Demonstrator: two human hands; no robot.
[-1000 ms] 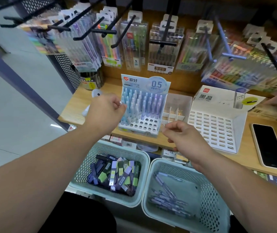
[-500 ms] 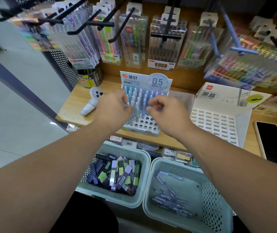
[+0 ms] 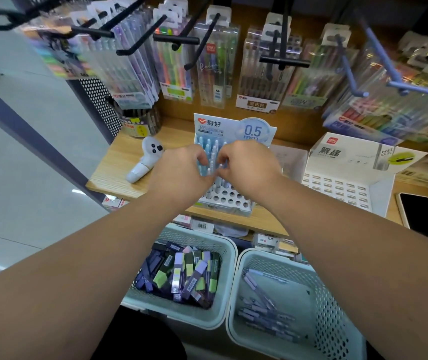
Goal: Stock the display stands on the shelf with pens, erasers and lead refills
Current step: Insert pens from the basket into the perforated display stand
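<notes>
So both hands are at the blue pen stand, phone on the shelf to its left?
No. The head view shows the phone on the shelf right of the blue pen stand; left hand and right hand are at that stand.

pen stand (image 3: 233, 201) middle: hidden | fingers (image 3: 224, 158) grip: unclear | right hanging packs (image 3: 379, 118): blurred

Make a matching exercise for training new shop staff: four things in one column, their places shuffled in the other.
Things: 1 phone; 2 loose pens; 3 lead refill boxes; 4 blue pen stand.
Places: A left basket; B shelf middle, below left hand and right hand; C shelf, far right; D right basket.
Pairs: 1-C; 2-D; 3-A; 4-B.
</notes>
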